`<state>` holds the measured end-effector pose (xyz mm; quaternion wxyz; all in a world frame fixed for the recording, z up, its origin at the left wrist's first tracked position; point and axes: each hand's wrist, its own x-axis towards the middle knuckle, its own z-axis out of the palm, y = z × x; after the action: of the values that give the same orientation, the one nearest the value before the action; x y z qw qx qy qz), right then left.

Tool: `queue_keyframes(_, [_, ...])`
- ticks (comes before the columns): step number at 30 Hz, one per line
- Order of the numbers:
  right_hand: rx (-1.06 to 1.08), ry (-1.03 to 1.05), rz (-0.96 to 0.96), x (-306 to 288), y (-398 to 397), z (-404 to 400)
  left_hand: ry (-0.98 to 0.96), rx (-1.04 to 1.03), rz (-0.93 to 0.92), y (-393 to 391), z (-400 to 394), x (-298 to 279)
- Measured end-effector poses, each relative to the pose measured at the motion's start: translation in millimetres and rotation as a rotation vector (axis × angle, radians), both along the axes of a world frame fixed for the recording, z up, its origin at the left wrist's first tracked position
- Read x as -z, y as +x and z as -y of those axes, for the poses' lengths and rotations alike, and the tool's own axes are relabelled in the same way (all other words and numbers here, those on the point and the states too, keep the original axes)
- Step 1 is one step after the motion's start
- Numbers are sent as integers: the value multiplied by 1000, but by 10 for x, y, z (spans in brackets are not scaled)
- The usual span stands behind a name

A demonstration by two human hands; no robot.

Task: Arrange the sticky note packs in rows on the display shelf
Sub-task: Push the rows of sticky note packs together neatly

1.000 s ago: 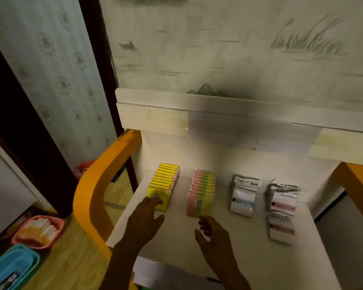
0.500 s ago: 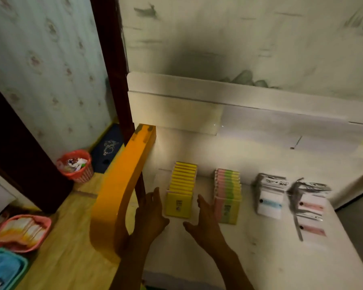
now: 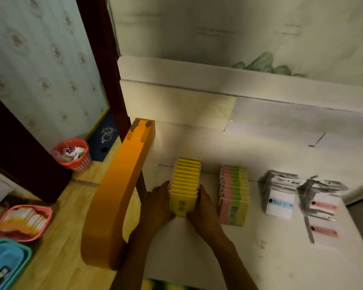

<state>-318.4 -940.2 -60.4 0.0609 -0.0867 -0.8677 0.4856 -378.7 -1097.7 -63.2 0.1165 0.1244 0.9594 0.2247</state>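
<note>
the row of yellow sticky note packs (image 3: 186,181) stands at the left end of the white display shelf (image 3: 260,258), just beside the orange side panel (image 3: 122,185), and its front pack is clasped from both sides. the left hand (image 3: 157,206) is laid against the left edge of the front pack and the right hand (image 3: 203,208) against the right edge, with the fingers fairly straight and pressed flat to the pack rather than curled round it. half a second ago both hands were held apart in front of the row, touching nothing; they have since been closed in on it, so the row is judged to be in the course of being squared up or pushed back. the pink and green packs (image 3: 234,195) stand in a second row to the right, then the white-labelled packs (image 3: 280,193) and the pink-labelled packs (image 3: 321,208), the last of which are seen sprawled and not yet straightened.

the fingertips are hidden behind the packs, so the firmness of the hold cannot be told. the two right-hand rows are blurred and their print cannot be read. a red wastebasket (image 3: 72,154) is seen on the floor, and a pink tray (image 3: 21,222) and a blue tray (image 3: 5,262) are cut off at the left edge
</note>
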Motion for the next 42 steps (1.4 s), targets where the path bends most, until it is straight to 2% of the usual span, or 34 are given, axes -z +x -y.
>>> queue_keyframes(8, [-20, 36, 8, 51, -182, -112, -48, -35, 21, -54, 2, -69])
queue_keyframes(17, [-112, 30, -8, 39, -393, -232, -163, 41, 12, -249, -1, -159])
queue_keyframes(24, [-166, 29, -118, -75, -510, -271, -180, 96, -12, -414, -10, -161])
queue_keyframes(30, [-212, 72, 15, -57, -608, -336, -196, 121, 53, -519, -23, -206])
queue_keyframes(35, [-234, 63, 86, 58, -704, -381, -110, 126, 152, -570, -24, -198])
queue_keyframes(39, [-214, 12, 56, -27, -674, -323, 29, 116, 263, -555, -66, -266])
queue_keyframes(42, [-170, -4, 44, -72, -664, -271, 83, 70, 274, -526, -81, -284])
